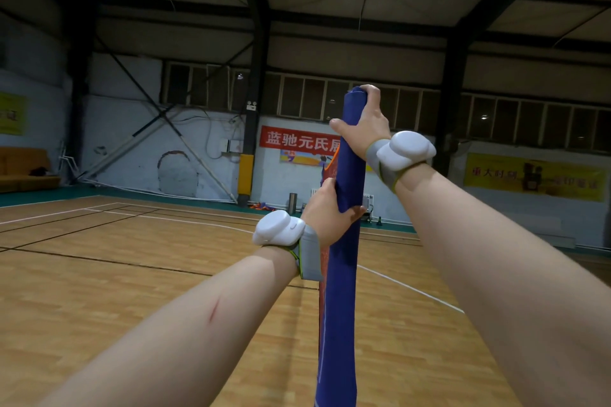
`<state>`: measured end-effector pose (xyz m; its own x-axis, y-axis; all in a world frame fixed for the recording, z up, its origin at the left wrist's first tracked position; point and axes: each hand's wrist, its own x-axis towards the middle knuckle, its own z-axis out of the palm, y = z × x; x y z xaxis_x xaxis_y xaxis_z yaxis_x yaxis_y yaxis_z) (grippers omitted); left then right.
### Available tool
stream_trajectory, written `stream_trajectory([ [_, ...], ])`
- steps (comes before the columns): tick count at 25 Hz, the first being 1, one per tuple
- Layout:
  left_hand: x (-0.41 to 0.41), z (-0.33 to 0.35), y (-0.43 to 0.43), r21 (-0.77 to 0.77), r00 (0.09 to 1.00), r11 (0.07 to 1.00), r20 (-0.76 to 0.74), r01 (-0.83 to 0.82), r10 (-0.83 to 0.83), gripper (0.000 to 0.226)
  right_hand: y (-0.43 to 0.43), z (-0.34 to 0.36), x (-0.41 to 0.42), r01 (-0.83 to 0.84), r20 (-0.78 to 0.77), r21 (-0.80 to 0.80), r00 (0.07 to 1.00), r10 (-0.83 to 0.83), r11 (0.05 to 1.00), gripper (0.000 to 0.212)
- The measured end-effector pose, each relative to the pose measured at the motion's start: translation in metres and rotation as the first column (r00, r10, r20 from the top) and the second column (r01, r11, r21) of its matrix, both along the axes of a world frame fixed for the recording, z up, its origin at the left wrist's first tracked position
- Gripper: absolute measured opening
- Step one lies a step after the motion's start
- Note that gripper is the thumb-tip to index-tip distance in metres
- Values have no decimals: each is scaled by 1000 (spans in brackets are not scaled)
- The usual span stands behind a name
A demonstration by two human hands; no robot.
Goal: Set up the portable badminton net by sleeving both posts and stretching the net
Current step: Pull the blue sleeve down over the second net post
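Observation:
A tall blue fabric sleeve [340, 307] of the net stands upright in front of me, covering the post from its top down past the bottom of the view. Orange net mesh [325, 261] shows along its left edge. My right hand [363, 122] grips the sleeve at its very top, fingers curled over the end. Lower down, my left hand [325, 208] grips the sleeve from the left, thumb across its front. Both wrists carry white devices on grey straps. The post itself is hidden inside the fabric.
A wooden court floor [132, 258] with black and white lines spreads around. A steel column with yellow padding [245, 173] and a red banner [297, 140] stand at the far wall. Small items lie by the wall near a metal bin [293, 203].

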<state>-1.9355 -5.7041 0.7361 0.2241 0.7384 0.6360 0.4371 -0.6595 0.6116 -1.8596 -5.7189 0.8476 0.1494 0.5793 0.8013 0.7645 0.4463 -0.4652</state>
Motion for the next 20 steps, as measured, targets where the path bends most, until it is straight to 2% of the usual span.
stream_trajectory([
  [4, 2, -2, 2, 11, 999, 1000, -28, -18, 19, 50, 8, 2, -2, -32, -61, 28, 998, 33, 999, 50],
  [8, 4, -5, -2, 10, 1000, 1000, 9, 18, -18, 50, 6, -1, 3, -37, -51, 52, 998, 40, 998, 52],
  [10, 2, -7, -6, 14, 997, 999, 52, 53, -53, 48, 3, -6, 8, -89, -50, 30, 995, 90, 996, 62],
  [13, -7, -19, -9, -37, 989, 995, 121, 95, -90, 43, -2, -30, 19, -166, -91, -98, 983, 157, 981, 82],
  [17, -11, -59, -15, -157, 984, 981, 151, 117, -93, 36, -9, -94, 31, -252, -222, -125, 950, 221, 960, 66],
  [20, -8, -86, -26, -196, 979, 973, 184, 121, -85, 35, -15, -139, 35, -244, -228, -168, 952, 203, 955, 48],
])
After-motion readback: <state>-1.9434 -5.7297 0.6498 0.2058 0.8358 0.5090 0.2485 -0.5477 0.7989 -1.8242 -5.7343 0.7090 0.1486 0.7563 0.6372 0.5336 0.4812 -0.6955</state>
